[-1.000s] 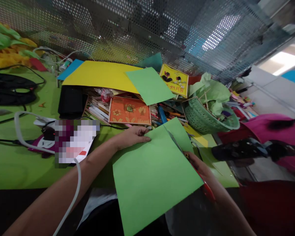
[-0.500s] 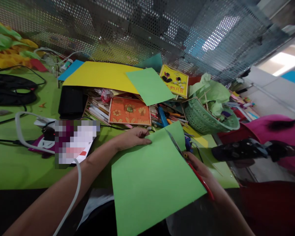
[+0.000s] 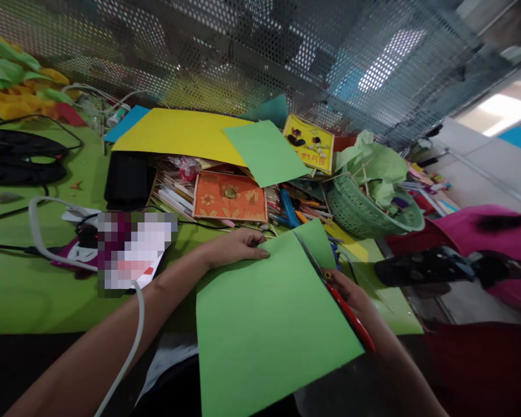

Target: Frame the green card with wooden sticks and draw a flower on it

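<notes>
A large sheet of green paper [image 3: 269, 324] extends from the table edge over my lap. My left hand [image 3: 239, 248] pinches its far left edge between thumb and fingers. In my right hand [image 3: 345, 288] is a pair of scissors with red handles [image 3: 353, 321], its fingers wrapped round them. The scissor blades [image 3: 309, 253] lie along a cut near the sheet's right side, and a strip of paper [image 3: 320, 242] stands curled up beyond them. Part of the right hand is hidden behind the sheet.
Behind the sheet are an orange flowered panel [image 3: 230, 196], yellow card [image 3: 178, 134], a smaller green sheet [image 3: 267, 153] and a green basket [image 3: 360, 202] of crumpled paper. A phone [image 3: 156, 255] and power strip [image 3: 76, 253] lie left; a white cable [image 3: 134, 341] crosses my left forearm.
The paper strip beyond the blades has shifted slightly right and down. The scissors' red handles show more widely beside the sheet. My left hand stays nearly in place.
</notes>
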{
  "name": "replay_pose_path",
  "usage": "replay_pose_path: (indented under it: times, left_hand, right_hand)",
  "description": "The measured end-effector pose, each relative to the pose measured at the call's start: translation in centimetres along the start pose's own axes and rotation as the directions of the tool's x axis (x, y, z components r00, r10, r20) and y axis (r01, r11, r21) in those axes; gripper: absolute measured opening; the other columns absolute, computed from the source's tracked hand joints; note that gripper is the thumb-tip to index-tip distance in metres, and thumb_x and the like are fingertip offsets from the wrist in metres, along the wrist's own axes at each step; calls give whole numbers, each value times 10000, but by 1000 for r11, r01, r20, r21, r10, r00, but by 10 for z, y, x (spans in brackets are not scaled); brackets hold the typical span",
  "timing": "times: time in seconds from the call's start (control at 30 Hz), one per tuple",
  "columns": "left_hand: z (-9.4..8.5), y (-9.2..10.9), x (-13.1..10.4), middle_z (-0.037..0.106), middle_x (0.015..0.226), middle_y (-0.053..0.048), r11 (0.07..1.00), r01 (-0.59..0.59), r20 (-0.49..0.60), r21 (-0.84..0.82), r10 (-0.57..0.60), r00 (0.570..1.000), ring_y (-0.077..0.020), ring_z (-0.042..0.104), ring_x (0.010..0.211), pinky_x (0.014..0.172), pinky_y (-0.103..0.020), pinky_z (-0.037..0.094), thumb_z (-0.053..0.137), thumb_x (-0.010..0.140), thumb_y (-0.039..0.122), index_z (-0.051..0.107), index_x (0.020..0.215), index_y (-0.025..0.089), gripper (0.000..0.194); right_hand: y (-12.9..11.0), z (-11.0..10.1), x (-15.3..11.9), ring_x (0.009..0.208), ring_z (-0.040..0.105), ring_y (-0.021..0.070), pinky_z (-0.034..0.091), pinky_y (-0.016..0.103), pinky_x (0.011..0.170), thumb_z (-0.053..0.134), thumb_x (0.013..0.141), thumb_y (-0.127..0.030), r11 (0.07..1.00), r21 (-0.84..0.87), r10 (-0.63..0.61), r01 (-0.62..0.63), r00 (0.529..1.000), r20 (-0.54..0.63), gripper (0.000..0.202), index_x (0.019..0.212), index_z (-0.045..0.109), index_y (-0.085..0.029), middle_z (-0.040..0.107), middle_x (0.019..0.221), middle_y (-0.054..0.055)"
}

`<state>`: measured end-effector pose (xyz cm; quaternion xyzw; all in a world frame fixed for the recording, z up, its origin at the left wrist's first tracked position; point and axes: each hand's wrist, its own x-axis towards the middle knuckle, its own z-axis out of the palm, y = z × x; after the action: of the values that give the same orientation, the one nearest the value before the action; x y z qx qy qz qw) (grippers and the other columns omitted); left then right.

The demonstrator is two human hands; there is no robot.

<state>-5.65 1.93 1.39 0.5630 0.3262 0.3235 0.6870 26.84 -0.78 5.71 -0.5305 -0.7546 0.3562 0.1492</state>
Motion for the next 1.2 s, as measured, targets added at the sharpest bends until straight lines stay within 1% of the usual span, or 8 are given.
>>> replay_pose_path:
  times: [0.3, 0.47, 0.63, 0.83, 0.93, 1.0, 1.13, 1.2]
  left_hand:
    - [1, 0, -1, 656, 801, -4, 997, 23, 22, 79, -25, 999, -150, 583, 706, 646, -268, 421, 750, 775, 396, 627, 863, 163, 278]
    - [1, 0, -1, 643, 777, 5, 995, 18, 21, 97, -20, 1000, -147, 575, 701, 634, -261, 407, 739, 783, 410, 611, 844, 169, 279]
    - [-4, 5, -3, 636, 749, 6, 990, 3, 17, 139, -6, 1000, -137, 569, 665, 614, -255, 405, 723, 810, 425, 619, 812, 175, 272]
    - [-24, 22, -19, 665, 739, 5, 987, 6, -219, 162, 30, 975, -153, 611, 625, 591, -262, 454, 773, 774, 416, 674, 844, 190, 257]
    - [-34, 28, -26, 680, 704, -10, 996, 0, -442, 92, 41, 896, -168, 614, 557, 536, -271, 465, 803, 736, 430, 684, 847, 191, 290]
    - [-39, 29, -26, 696, 708, -23, 997, -78, -605, 7, 66, 793, -173, 614, 536, 518, -279, 475, 807, 727, 397, 693, 856, 191, 268]
    - [-45, 28, -21, 696, 723, -15, 927, -373, -884, -38, 142, 445, -149, 619, 572, 539, -255, 502, 814, 702, 278, 706, 830, 192, 188]
    - [-47, 27, -19, 694, 747, -3, 883, -469, -935, -13, 155, 318, -138, 628, 615, 575, -240, 524, 815, 699, 269, 705, 823, 201, 179]
  right_hand:
    - [-9, 6, -2, 1046, 709, 286, 588, 392, 902, 618, 915, -519, 995, 96, -17, 12, 998, 54, 423, 1245, 648, -256, 736, 1205, 83]
    - [-7, 8, 0, 880, 706, 278, 608, 398, 792, 621, 883, -512, 997, 82, -3, 3, 1000, -4, 424, 1206, 686, -245, 751, 989, 64]
    - [1, 3, 4, 634, 618, 209, 565, 327, 580, 669, 837, -534, 991, 130, 8, -20, 996, 90, 472, 1214, 668, -250, 645, 737, 4]
    - [0, -4, 0, 473, 472, 108, 440, 245, 429, 720, 818, -531, 932, 344, 109, -113, 994, 31, 545, 1269, 605, -248, 550, 717, -43]
    - [9, -10, 3, 578, 571, 144, 513, 279, 540, 773, 780, -494, 968, 244, 86, -51, 987, -136, 540, 1224, 608, -235, 619, 757, -20]
    - [19, -17, 7, 686, 637, 182, 552, 323, 661, 788, 767, -478, 992, 125, 41, -12, 972, -231, 562, 1233, 608, -221, 665, 796, -1]
    - [29, -37, 23, 838, 691, 234, 550, 384, 819, 748, 810, -421, 983, -183, -71, 18, 954, -290, 541, 1299, 629, -223, 740, 958, 49]
    - [28, -49, 36, 932, 709, 263, 545, 402, 869, 700, 838, -366, 946, -321, -129, 30, 947, -293, 480, 1300, 653, -243, 755, 1116, 75]
